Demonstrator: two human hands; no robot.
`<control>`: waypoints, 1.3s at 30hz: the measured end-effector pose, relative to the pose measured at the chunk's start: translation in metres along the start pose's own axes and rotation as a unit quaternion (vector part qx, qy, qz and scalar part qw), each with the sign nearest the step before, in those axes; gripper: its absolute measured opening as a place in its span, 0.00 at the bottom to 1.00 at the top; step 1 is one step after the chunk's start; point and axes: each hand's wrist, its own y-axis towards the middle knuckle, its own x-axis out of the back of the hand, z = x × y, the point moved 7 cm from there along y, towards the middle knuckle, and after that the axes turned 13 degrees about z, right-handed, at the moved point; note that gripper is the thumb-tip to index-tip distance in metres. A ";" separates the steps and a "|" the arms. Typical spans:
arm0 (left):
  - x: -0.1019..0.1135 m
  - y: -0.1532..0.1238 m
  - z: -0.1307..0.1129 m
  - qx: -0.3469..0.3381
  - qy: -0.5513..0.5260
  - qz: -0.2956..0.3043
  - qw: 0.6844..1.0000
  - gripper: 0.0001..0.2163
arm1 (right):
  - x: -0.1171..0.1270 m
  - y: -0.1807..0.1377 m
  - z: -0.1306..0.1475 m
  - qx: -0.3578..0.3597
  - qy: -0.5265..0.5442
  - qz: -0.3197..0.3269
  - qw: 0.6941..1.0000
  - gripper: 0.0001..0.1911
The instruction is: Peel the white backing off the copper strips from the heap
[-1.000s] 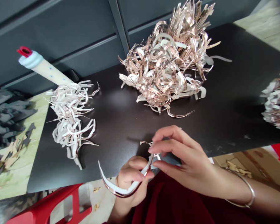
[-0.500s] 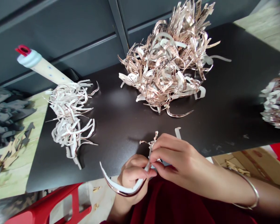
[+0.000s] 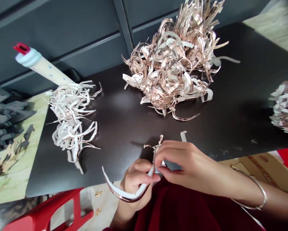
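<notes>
My left hand [image 3: 135, 183] pinches a curved strip [image 3: 121, 192], white on one face and shiny rose-gold on the other, at the near edge of the black table [image 3: 124, 125]. My right hand [image 3: 182, 163] meets it from the right, fingertips pinched on the upper end of the same strip. A few small strip scraps [image 3: 158, 142] lie on the table just beyond my fingers. A big heap of rose-gold and white strips [image 3: 172, 67] sits at the back centre.
A smaller pile of white-side strips [image 3: 71, 118] lies at the left, with a cream tube with a red cap [image 3: 38, 64] behind it. Another strip pile [image 3: 284, 106] sits at the right edge. A red plastic stool [image 3: 50, 215] stands lower left; dark scraps [image 3: 6, 118] cover the floor left.
My right hand's fingers have closed from spread to a pinch on the strip's upper end. The left hand and the strip have hardly moved.
</notes>
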 end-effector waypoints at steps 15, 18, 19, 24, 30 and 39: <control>-0.006 -0.003 0.002 0.008 0.021 0.039 0.999 0.13 | -0.002 0.003 0.004 -0.006 -0.093 -0.011 0.996 0.08; -0.006 -0.004 0.004 0.017 0.001 0.033 0.999 0.13 | -0.002 0.004 0.001 -0.012 -0.054 -0.001 0.998 0.08; -0.005 -0.004 0.005 0.021 -0.007 0.028 0.999 0.13 | -0.002 0.003 0.001 -0.012 -0.039 0.003 0.999 0.08; -0.004 -0.004 0.006 0.031 -0.039 0.010 0.999 0.13 | -0.001 0.002 -0.001 0.005 0.005 0.011 1.000 0.08; -0.004 -0.011 0.013 0.048 -0.097 -0.023 0.994 0.12 | 0.000 0.002 0.000 0.020 0.021 0.013 0.999 0.08; -0.001 -0.013 0.019 0.064 -0.081 -0.030 0.994 0.10 | 0.000 -0.002 0.001 0.027 0.050 0.036 0.998 0.10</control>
